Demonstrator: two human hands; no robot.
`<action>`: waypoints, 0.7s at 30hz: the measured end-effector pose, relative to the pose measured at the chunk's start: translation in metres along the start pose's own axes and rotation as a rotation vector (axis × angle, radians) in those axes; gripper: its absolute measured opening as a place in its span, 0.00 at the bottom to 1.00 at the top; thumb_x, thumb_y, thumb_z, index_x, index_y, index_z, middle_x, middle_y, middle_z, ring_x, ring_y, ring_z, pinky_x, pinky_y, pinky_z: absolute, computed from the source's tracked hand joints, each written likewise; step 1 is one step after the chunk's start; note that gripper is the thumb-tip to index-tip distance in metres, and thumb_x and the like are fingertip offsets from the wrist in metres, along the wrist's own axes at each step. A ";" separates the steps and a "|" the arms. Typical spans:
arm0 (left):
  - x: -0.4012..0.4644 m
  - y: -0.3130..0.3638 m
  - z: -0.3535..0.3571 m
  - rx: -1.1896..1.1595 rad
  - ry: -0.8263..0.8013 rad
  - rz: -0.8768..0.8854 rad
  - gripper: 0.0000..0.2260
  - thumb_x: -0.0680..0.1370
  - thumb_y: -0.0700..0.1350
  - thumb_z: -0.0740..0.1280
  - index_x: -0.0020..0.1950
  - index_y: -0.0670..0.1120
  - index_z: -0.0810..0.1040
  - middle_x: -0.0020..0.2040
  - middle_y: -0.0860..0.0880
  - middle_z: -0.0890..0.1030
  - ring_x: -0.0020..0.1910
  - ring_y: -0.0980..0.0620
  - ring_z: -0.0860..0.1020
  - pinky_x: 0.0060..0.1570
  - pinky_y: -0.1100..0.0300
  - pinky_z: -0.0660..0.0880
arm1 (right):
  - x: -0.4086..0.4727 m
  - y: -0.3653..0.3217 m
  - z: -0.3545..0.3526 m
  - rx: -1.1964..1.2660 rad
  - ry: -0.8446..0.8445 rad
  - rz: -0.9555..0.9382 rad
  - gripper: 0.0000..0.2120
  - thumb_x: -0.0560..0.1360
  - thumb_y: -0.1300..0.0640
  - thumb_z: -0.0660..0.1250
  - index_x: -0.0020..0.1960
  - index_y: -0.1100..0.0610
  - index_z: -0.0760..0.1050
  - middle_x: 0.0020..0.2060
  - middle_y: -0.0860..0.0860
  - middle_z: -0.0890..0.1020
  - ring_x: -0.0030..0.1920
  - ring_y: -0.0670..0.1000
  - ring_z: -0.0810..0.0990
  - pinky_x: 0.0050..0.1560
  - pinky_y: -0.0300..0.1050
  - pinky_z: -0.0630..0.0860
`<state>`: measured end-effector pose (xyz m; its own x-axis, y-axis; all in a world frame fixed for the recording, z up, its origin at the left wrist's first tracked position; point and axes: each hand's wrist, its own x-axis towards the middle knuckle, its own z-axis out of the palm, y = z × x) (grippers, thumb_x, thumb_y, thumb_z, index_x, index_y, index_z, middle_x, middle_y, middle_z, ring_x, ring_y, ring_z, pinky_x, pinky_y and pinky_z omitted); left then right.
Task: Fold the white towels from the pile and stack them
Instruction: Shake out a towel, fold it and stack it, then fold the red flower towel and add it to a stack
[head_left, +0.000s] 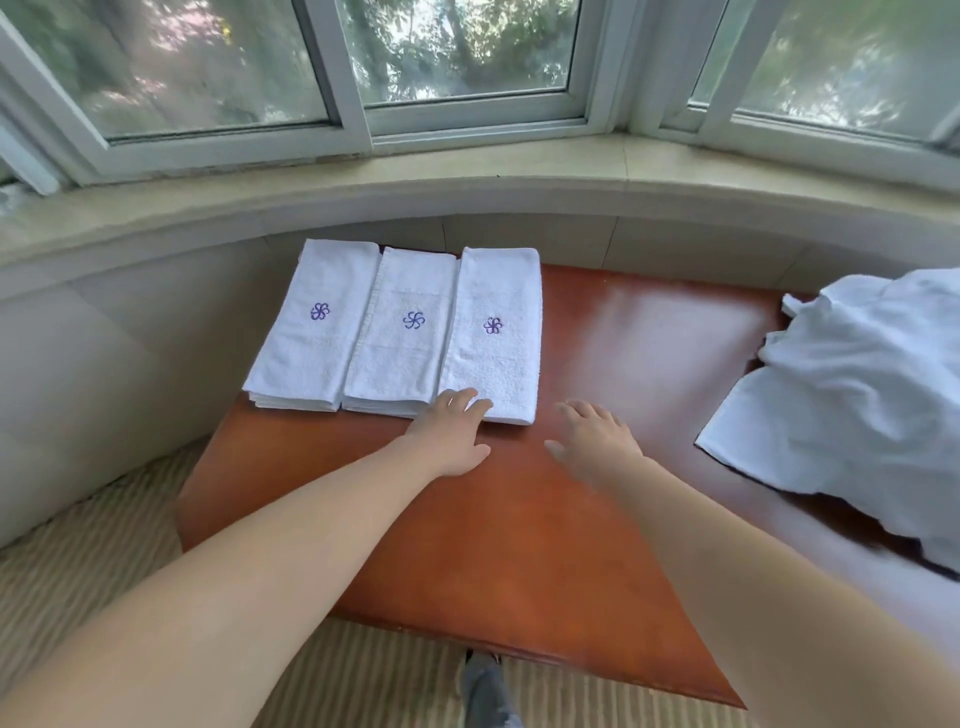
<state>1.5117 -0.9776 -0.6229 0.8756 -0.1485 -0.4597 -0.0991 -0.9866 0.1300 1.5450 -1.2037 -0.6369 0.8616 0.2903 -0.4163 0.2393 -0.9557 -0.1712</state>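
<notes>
Three folded white towel stacks lie side by side at the far left of the brown table (519, 519), each showing a purple flower emblem: the left stack (311, 332), the middle stack (402, 338) and the right stack (496, 343). My left hand (452, 434) reaches forward with straight fingers, its fingertips touching the near edge of the right stack. Over bare tabletop just right of that stack, my right hand (592, 436) hovers with relaxed, spread fingers and holds nothing. A crumpled pile of unfolded white towels (857, 395) sits at the table's right end.
A curved stone windowsill (467, 171) and tiled wall run behind the table, with windows above. Striped carpet (104, 519) covers the floor at left and in front. A foot in a grey shoe (483, 691) shows below the table's near edge.
</notes>
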 end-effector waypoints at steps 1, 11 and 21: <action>-0.016 0.009 -0.004 0.006 0.023 0.003 0.32 0.82 0.57 0.62 0.83 0.52 0.54 0.83 0.48 0.50 0.81 0.44 0.51 0.77 0.45 0.59 | -0.016 -0.002 -0.006 -0.008 0.015 0.002 0.31 0.82 0.40 0.59 0.81 0.50 0.57 0.81 0.48 0.59 0.79 0.54 0.57 0.78 0.52 0.56; -0.124 0.108 -0.059 -0.035 0.221 0.093 0.29 0.82 0.54 0.63 0.81 0.51 0.58 0.82 0.49 0.55 0.80 0.45 0.54 0.74 0.48 0.62 | -0.180 0.024 -0.074 0.025 0.187 0.008 0.32 0.81 0.42 0.60 0.81 0.50 0.57 0.80 0.49 0.59 0.79 0.54 0.58 0.78 0.51 0.57; -0.143 0.263 -0.084 -0.077 0.247 0.231 0.26 0.82 0.52 0.64 0.80 0.51 0.63 0.80 0.52 0.60 0.78 0.45 0.60 0.72 0.49 0.66 | -0.275 0.142 -0.111 0.075 0.266 0.098 0.29 0.82 0.43 0.60 0.80 0.51 0.60 0.77 0.50 0.66 0.76 0.56 0.64 0.73 0.52 0.61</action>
<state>1.4001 -1.2103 -0.4491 0.9229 -0.3376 -0.1853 -0.2809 -0.9192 0.2758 1.3916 -1.4249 -0.4475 0.9685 0.1644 -0.1870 0.1239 -0.9696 -0.2111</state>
